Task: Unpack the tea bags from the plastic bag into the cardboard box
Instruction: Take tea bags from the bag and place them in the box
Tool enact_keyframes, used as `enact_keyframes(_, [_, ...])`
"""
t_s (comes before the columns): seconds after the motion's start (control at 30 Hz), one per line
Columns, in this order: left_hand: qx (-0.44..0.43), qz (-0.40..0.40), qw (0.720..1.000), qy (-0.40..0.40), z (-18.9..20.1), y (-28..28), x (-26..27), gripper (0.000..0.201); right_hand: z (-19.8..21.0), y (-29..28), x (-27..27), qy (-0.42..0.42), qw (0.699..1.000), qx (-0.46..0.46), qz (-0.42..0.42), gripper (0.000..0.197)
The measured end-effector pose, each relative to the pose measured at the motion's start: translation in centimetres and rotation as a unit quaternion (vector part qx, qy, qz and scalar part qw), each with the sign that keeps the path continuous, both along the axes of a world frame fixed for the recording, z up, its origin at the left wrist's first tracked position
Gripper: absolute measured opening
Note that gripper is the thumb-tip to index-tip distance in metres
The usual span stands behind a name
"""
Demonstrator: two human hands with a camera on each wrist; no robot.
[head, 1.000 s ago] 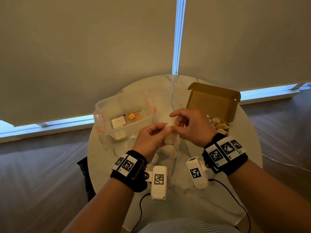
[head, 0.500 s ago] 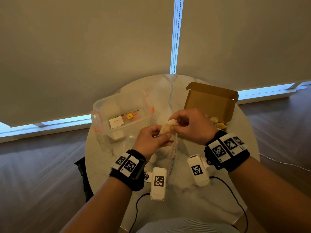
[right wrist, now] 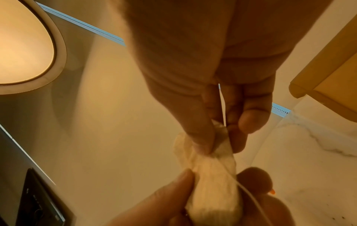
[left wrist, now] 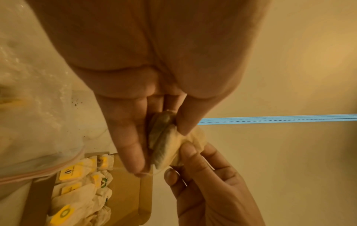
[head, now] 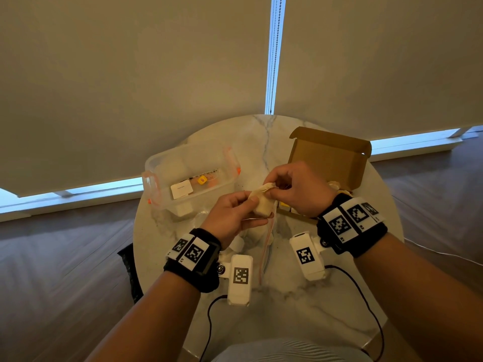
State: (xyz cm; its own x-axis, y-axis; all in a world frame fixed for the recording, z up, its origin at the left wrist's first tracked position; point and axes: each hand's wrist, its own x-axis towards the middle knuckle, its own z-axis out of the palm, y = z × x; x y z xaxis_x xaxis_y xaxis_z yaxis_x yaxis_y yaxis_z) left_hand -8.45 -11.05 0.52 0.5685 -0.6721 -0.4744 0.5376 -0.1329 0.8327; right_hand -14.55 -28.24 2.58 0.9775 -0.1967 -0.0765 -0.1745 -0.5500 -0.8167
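Note:
A crumpled cream tea bag is held between both hands above the table's middle. My left hand grips its lower body between thumb and fingers. My right hand pinches its upper end. In the left wrist view the tea bag sits between thumb and fingers. In the right wrist view the tea bag has a thin string running past it. The clear plastic bag with a pink zip strip lies below the hands. The open cardboard box at the right holds several yellow-tagged tea bags.
A clear plastic container with orange clips stands at the left on the round marble table. Small dark crumbs dot the tabletop near it. Window blinds hang close behind the table. Cables trail from the wrist cameras over the table's near edge.
The tea bag has come up out of the plastic bag. Both hands now hold it a little higher, and the right hand has shifted to pinch its upper end.

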Motion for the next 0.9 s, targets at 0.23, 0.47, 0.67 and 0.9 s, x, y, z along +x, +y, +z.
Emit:
enact_keyframes(0.23, [0.078, 0.059, 0.994, -0.054, -1.3, 1.1, 0.6, 0.020, 0.6, -4.4, 0.3, 0.027, 0.996, -0.041, -0.075, 0.005])
enact_keyframes(0.47, [0.099, 0.074, 0.990, -0.068, -2.0, 2.9, 1.3, 0.018, -2.7, -9.5, 2.0, 0.119, 0.978, -0.107, -0.132, 0.005])
enact_keyframes(0.67, [0.103, 0.131, 0.984, -0.067, -2.3, 5.0, 2.4, 0.018, -9.6, -8.8, 3.7, 0.262, 0.956, -0.128, -0.045, 0.011])
enact_keyframes(0.9, [0.132, 0.184, 0.971, -0.072, -2.4, 7.5, 3.1, 0.017, -10.9, -8.0, 4.5, 0.296, 0.910, -0.288, -0.024, 0.027])
